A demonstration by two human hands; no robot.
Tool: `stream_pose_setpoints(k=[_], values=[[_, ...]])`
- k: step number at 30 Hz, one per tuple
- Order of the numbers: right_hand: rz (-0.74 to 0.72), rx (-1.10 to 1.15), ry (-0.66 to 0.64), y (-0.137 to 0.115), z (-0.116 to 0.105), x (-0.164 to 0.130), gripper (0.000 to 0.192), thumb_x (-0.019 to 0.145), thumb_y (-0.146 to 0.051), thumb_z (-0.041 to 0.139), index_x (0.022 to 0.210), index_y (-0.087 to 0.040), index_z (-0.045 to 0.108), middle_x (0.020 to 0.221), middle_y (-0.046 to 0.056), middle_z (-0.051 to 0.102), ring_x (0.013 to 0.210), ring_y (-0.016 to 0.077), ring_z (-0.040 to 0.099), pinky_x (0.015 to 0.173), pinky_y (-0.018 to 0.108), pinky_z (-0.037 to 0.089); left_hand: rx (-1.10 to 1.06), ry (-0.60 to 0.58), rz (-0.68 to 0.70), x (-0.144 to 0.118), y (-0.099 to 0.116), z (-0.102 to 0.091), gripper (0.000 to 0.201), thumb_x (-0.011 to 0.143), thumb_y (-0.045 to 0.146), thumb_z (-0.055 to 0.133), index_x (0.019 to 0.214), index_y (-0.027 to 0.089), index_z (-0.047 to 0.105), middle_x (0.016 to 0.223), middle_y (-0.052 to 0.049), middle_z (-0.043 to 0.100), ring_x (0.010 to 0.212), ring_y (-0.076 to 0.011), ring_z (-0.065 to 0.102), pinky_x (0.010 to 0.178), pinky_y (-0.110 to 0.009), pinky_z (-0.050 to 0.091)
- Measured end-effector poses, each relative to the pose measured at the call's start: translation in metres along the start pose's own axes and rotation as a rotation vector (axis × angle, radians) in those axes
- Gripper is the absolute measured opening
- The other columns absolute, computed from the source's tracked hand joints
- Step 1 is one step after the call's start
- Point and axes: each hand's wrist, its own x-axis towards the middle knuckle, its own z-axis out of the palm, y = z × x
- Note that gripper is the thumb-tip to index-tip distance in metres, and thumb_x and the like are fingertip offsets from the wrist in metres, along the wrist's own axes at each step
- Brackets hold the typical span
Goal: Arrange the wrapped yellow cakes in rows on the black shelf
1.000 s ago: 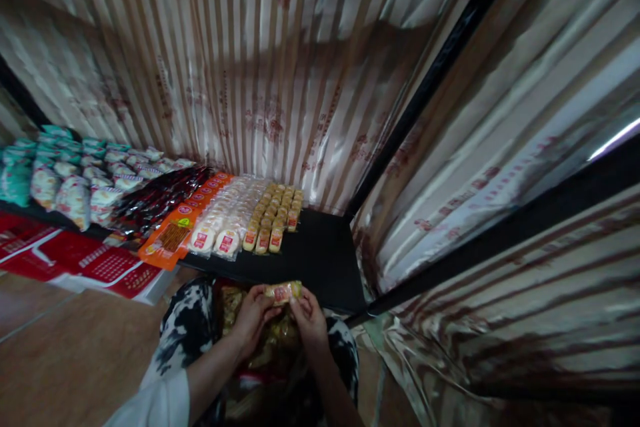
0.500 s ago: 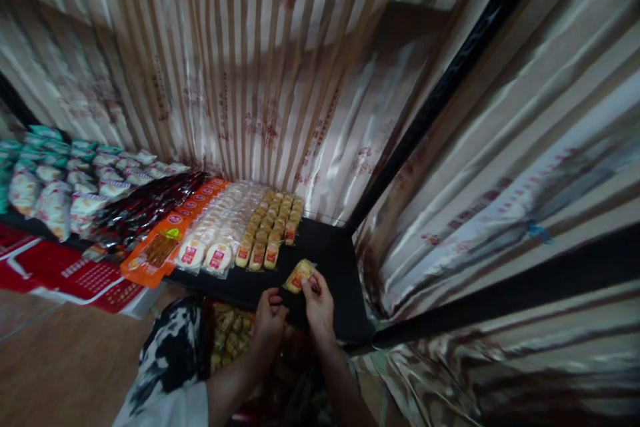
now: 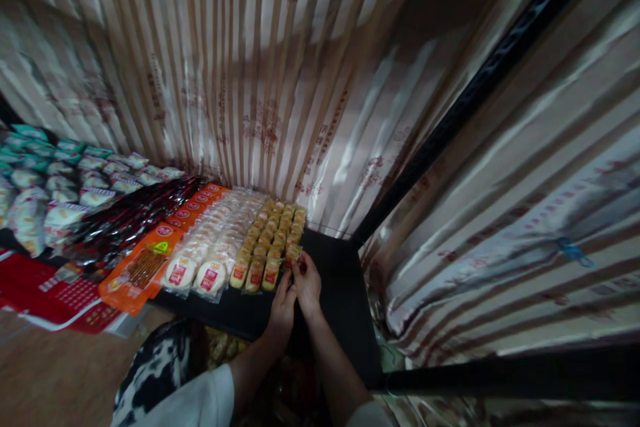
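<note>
My right hand (image 3: 307,282) pinches a small yellow packaged cake (image 3: 293,253) at the open end of the rightmost row of like cakes. Close against it, my left hand (image 3: 283,310) has its fingers together at the cake's lower edge; its fingertips are partly hidden. Just left of both hands, rows of packaged cakes (image 3: 255,271) with red labels lie on the black shelf (image 3: 340,293).
White round packaged cakes (image 3: 211,277), orange snack packs (image 3: 140,267), dark glossy packets (image 3: 135,213) and white bags (image 3: 65,217) line the shelf leftward. Striped curtain (image 3: 280,80) hangs behind. A black post (image 3: 450,113) rises at the right. More cakes (image 3: 223,347) sit below the shelf edge.
My right hand has carried the cake left and away from me to the rightmost row. My left hand has come up beside it. The view has shifted slightly.
</note>
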Motion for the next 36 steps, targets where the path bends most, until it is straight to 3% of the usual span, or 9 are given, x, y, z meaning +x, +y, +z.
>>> stream_pose_setpoints(k=[7,13,17,20,23,26,29,33,36], values=[[-0.034,0.056,-0.002,-0.003,0.006,0.000,0.045,0.074,-0.037,0.049,0.114,-0.017,0.053,0.099,0.008,0.060,0.087,0.0189,0.058,0.080,0.031,0.045,-0.092,0.007,-0.025,0.009,-0.001,0.000,0.047,0.084,0.023,0.038,0.130,0.011,0.041,0.141,-0.009,0.035,0.130,-0.0150,0.033,0.108,-0.025,0.025],[-0.001,0.109,0.048,-0.001,0.010,-0.006,0.027,0.074,-0.037,0.050,0.093,-0.018,0.055,0.090,0.005,0.060,0.083,0.0179,0.057,0.079,0.031,0.044,-0.072,0.061,-0.023,0.009,0.004,0.000,0.040,0.083,0.030,0.044,0.120,0.017,0.053,0.135,-0.006,0.046,0.130,-0.0148,0.033,0.108,-0.024,0.024],[0.014,0.151,0.020,0.000,0.014,-0.002,0.022,0.071,-0.034,0.051,0.087,-0.020,0.055,0.085,0.002,0.060,0.080,0.0168,0.057,0.078,0.030,0.044,-0.051,0.055,-0.029,0.013,0.002,0.000,0.042,0.084,0.024,0.040,0.125,0.015,0.047,0.139,-0.005,0.039,0.131,-0.0134,0.030,0.110,-0.024,0.021],[0.027,0.189,-0.005,0.002,0.015,-0.002,0.025,0.068,-0.032,0.051,0.090,-0.019,0.055,0.089,0.003,0.061,0.083,0.0165,0.057,0.080,0.030,0.044,-0.030,0.057,-0.008,0.014,0.000,0.000,0.043,0.084,0.019,0.037,0.127,0.014,0.045,0.140,-0.006,0.039,0.131,-0.0123,0.031,0.111,-0.026,0.018],[0.058,0.212,-0.010,0.002,0.012,-0.010,0.035,0.069,-0.032,0.049,0.101,-0.018,0.054,0.099,0.006,0.062,0.092,0.0166,0.057,0.085,0.031,0.043,-0.041,0.058,0.032,0.008,0.000,-0.002,0.040,0.082,0.017,0.039,0.120,0.012,0.052,0.134,-0.008,0.047,0.126,-0.0154,0.039,0.107,-0.027,0.026],[0.098,0.239,0.036,-0.003,0.003,-0.027,0.042,0.071,-0.034,0.049,0.109,-0.016,0.052,0.110,0.009,0.059,0.101,0.0177,0.055,0.088,0.031,0.042,-0.011,0.043,-0.009,-0.009,0.000,-0.012,0.036,0.080,0.020,0.042,0.112,0.013,0.056,0.117,-0.009,0.060,0.103,-0.0181,0.058,0.087,-0.027,0.046],[0.134,0.316,0.077,-0.014,-0.010,-0.052,0.042,0.074,-0.037,0.047,0.110,-0.015,0.052,0.111,0.012,0.058,0.100,0.0182,0.056,0.082,0.030,0.046,0.107,0.012,0.006,-0.040,0.000,-0.030,0.025,0.079,0.024,0.044,0.095,0.015,0.062,0.089,-0.005,0.067,0.073,-0.0142,0.061,0.066,-0.023,0.048],[0.136,0.396,0.025,-0.025,-0.029,-0.101,0.037,0.077,-0.039,0.048,0.104,-0.015,0.053,0.095,0.010,0.064,0.082,0.0159,0.061,0.072,0.027,0.048,0.266,-0.007,0.072,-0.087,-0.010,-0.060,0.018,0.077,0.025,0.048,0.070,0.019,0.063,0.068,-0.001,0.063,0.068,-0.0143,0.057,0.068,-0.023,0.045],[0.053,0.233,-0.188,-0.022,-0.042,-0.144,0.026,0.081,-0.038,0.045,0.090,-0.019,0.060,0.075,0.003,0.066,0.067,0.0143,0.061,0.065,0.025,0.048,0.179,-0.016,-0.085,-0.111,-0.027,-0.076,0.010,0.069,0.019,0.054,0.068,0.020,0.065,0.071,-0.002,0.066,0.075,-0.0182,0.059,0.076,-0.028,0.046]])
